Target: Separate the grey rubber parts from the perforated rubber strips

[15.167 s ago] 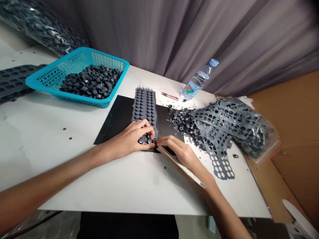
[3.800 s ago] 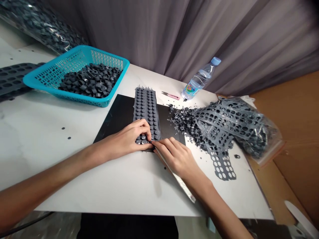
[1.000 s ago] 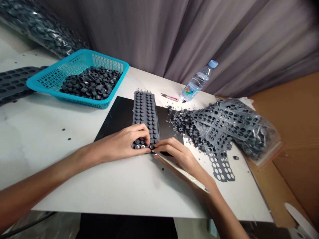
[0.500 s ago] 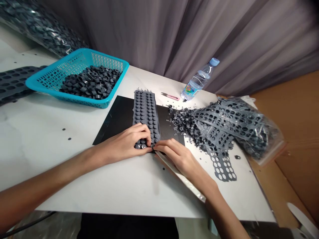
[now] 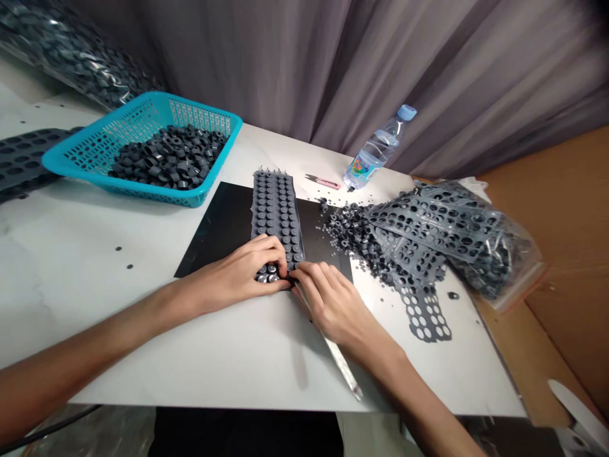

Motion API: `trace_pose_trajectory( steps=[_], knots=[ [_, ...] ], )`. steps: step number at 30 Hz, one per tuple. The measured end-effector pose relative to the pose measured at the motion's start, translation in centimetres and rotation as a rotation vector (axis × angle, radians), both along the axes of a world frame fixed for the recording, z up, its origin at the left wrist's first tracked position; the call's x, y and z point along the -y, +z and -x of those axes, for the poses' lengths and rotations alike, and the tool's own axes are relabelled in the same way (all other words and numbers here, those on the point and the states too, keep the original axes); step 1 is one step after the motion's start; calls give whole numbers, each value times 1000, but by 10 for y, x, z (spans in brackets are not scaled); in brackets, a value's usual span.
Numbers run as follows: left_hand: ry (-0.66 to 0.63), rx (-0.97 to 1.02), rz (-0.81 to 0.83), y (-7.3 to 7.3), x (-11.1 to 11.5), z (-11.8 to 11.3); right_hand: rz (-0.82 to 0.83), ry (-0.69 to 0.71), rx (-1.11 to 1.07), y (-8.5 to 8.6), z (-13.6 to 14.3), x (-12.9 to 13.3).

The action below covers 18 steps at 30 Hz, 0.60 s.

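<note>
We bend our left hand (image 5: 259, 263) over the near end of a grey studded sheet (image 5: 275, 206), which lies lengthwise on a black mat (image 5: 226, 219) on the white table (image 5: 214, 362). The left thumb and forefinger are curled toward each other with a few shiny studs showing between them; we cannot tell whether they pinch anything. Our right hand (image 5: 333, 304) is closed around a slim white stick (image 5: 343, 368), which slants under the palm toward the near table edge, and its fingertips meet the left ones at the sheet's near end. The stick's working tip is hidden by our fingers.

To the left, we have a blue basket (image 5: 90, 166) partly filled with dark rings (image 5: 171, 157). Beyond the mat lie pink snips (image 5: 323, 181), near a water bottle (image 5: 373, 158) that stands upright. To the right, a heap of small dark pieces (image 5: 354, 235) spills over the mat's edge, touching a pile of sheets full of holes (image 5: 423, 222) beside a clear bag (image 5: 516, 260).
</note>
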<state>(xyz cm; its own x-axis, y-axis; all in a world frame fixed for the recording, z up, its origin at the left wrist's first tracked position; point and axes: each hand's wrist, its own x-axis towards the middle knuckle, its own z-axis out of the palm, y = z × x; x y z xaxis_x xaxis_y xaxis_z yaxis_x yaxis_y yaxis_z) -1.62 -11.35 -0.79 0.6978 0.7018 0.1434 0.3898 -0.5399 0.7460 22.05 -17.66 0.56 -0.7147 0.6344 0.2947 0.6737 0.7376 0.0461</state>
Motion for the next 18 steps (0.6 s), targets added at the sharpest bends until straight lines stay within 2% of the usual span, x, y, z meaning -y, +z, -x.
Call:
trace_pose_trajectory(
  steps=[8,11,14,18],
  knots=[
    [-12,-6,22,-4,-3,0,-34,-141,-138,-16,7,2],
    [-17,-11,28,-4,-3,0,-79,-233,-243,-12,1,-2],
    [-30,-21,32,-2,-3,0,-29,-315,-386,-4,-13,-8],
    [-45,-25,42,3,-3,4,135,-207,-452,1,-25,-13]
  ],
)
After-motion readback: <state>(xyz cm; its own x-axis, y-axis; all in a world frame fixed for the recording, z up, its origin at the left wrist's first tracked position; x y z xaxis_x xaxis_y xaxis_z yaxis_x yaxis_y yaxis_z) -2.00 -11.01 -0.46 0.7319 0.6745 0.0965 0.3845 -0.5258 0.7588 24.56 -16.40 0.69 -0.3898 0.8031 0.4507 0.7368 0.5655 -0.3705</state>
